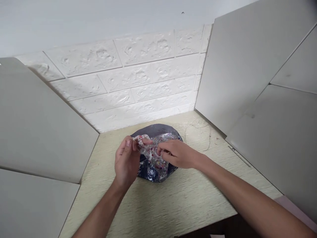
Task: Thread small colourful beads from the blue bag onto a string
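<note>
My left hand (126, 162) is closed, with thumb and fingers around a small clear, white and red beaded piece (141, 140). My right hand (178, 153) has its fingers curled together over a clear plastic bag (160, 172) of small multicoloured beads (152, 153). Whatever sits between the right fingertips, if anything, is too small to make out. Under the bag lies a dark blue patterned item with a grey rounded part (158, 127); the hands cover some of it.
Thin loose thread (209, 132) lies in loops on the pale wood-grain tabletop (148, 208), right of the beads. A white brick-pattern wall (138, 79) stands behind. Grey panels rise at the left (44, 125) and right (235, 62). A thin metal rod (240, 156) lies along the right panel's base.
</note>
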Available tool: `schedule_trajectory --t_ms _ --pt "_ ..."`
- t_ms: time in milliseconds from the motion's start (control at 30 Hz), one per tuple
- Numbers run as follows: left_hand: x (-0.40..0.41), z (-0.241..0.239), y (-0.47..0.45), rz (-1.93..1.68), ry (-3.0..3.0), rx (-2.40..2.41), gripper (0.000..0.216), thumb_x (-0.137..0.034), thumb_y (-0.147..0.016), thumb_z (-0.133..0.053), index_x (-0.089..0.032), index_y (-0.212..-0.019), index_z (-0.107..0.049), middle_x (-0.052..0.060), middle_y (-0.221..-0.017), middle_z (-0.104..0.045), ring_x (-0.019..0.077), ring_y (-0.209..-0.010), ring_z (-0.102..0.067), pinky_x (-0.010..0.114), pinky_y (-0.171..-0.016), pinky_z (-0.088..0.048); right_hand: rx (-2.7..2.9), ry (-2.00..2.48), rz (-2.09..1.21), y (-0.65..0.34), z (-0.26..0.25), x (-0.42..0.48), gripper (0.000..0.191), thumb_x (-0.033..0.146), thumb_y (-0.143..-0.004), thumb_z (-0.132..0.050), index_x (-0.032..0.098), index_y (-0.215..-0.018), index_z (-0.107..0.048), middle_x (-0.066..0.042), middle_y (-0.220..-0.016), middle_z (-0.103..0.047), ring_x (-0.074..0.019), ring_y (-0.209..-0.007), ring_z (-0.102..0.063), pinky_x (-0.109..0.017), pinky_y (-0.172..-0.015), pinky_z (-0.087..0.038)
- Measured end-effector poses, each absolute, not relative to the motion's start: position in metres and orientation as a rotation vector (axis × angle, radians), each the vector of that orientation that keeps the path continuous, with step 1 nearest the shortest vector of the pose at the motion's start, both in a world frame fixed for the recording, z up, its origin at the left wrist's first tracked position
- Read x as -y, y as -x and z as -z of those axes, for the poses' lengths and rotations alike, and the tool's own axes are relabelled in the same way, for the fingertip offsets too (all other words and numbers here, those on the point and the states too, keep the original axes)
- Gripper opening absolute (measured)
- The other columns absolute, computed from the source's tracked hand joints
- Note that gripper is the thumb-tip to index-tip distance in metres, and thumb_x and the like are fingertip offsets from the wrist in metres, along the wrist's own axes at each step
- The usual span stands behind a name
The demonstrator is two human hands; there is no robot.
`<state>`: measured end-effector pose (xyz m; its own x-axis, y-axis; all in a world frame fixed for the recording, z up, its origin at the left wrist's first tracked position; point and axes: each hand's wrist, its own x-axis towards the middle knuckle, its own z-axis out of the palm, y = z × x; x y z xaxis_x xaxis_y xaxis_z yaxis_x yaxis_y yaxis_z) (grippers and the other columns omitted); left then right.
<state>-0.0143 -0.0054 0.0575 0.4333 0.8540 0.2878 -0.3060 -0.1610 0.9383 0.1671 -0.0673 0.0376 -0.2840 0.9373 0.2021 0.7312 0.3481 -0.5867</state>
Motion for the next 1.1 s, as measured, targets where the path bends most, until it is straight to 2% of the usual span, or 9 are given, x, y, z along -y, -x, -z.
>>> schedule_trajectory --t_ms 133,233,333,400,500,700,900,1100 --pt "0.005 -0.053 0.014 -1.273 -1.521 -0.558 0.034 -0.047 -0.090 -0.048 -0.022 -0.070 -0.039 0.004 -0.091 -0.067 0.0241 -0.103 -0.057 0.035 -0.085 -0.041 2.018 1.517 -0.528 -0.169 -0.035 0.066 0.016 0.031 -0.091 -0.047 0.020 -0.092 -0.059 -0.002 -0.082 -0.066 -0.0156 -0.071 -0.056 -0.029 -0.065 -0.037" --pt "0.006 -0.046 0.014 -1.177 -1.715 -0.589 0.031 -0.044 -0.093 -0.044 -0.021 -0.072 -0.040 0.005 -0.098 -0.064 0.0222 -0.099 -0.055 0.032 -0.084 -0.037 1.957 1.459 -0.591 -0.169 -0.035 0.066 0.018 0.029 -0.095 -0.042 0.021 -0.098 -0.058 -0.002 -0.084 -0.065 -0.0156 -0.073 -0.057 -0.030 -0.066 -0.039" --pt "0.008 -0.037 0.011 -0.991 -1.852 -0.633 0.030 -0.042 -0.094 -0.043 -0.021 -0.072 -0.041 0.002 -0.083 -0.057 0.0180 -0.078 -0.049 0.028 -0.074 -0.036 1.834 1.273 -0.700 -0.168 -0.038 0.067 0.021 0.029 -0.097 -0.037 0.023 -0.107 -0.054 -0.003 -0.094 -0.063 -0.0164 -0.084 -0.058 -0.032 -0.073 -0.043" --pt "0.007 -0.033 0.008 -0.924 -1.863 -0.651 0.031 -0.041 -0.094 -0.043 -0.021 -0.071 -0.043 0.000 -0.071 -0.047 0.0164 -0.068 -0.041 0.026 -0.067 -0.034 1.747 1.180 -0.780 -0.168 -0.041 0.069 0.020 0.030 -0.097 -0.038 0.024 -0.111 -0.052 -0.003 -0.092 -0.062 -0.0164 -0.085 -0.058 -0.032 -0.075 -0.045" --pt "0.005 -0.030 0.003 -0.817 -1.821 -0.613 0.030 -0.040 -0.095 -0.041 -0.020 -0.073 -0.047 -0.001 -0.072 -0.044 0.0157 -0.069 -0.038 0.026 -0.067 -0.032 1.651 1.102 -0.868 -0.167 -0.045 0.070 0.018 0.030 -0.096 -0.041 0.023 -0.111 -0.049 -0.001 -0.084 -0.060 -0.0159 -0.082 -0.059 -0.033 -0.076 -0.047" --pt "-0.001 -0.025 -0.001 -0.802 -1.654 -0.574 0.031 -0.042 -0.093 -0.046 -0.019 -0.071 -0.046 -0.001 -0.073 -0.044 0.0149 -0.072 -0.038 0.025 -0.068 -0.032 1.520 0.987 -0.835 -0.169 -0.047 0.068 0.014 0.028 -0.092 -0.051 0.021 -0.105 -0.051 -0.003 -0.090 -0.064 -0.0165 -0.091 -0.061 -0.036 -0.085 -0.048" --pt "-0.005 -0.018 -0.005 -0.808 -1.363 -0.466 0.032 -0.040 -0.090 -0.053 -0.017 -0.069 -0.048 0.002 -0.075 -0.050 0.0149 -0.077 -0.045 0.024 -0.070 -0.037 1.457 0.915 -0.893 -0.173 -0.041 0.064 0.011 0.023 -0.093 -0.048 0.020 -0.101 -0.054 -0.002 -0.083 -0.061 -0.0145 -0.080 -0.060 -0.034 -0.077 -0.048" --pt "-0.017 -0.036 -0.002 -1.023 -1.003 -0.351 0.028 -0.029 -0.085 -0.062 -0.016 -0.064 -0.049 0.002 -0.072 -0.050 0.0139 -0.076 -0.050 0.026 -0.079 -0.044 1.674 1.291 -0.761 -0.176 -0.041 0.065 0.020 0.029 -0.093 -0.047 0.022 -0.109 -0.056 0.000 -0.080 -0.060 -0.0132 -0.069 -0.053 -0.029 -0.062 -0.040"
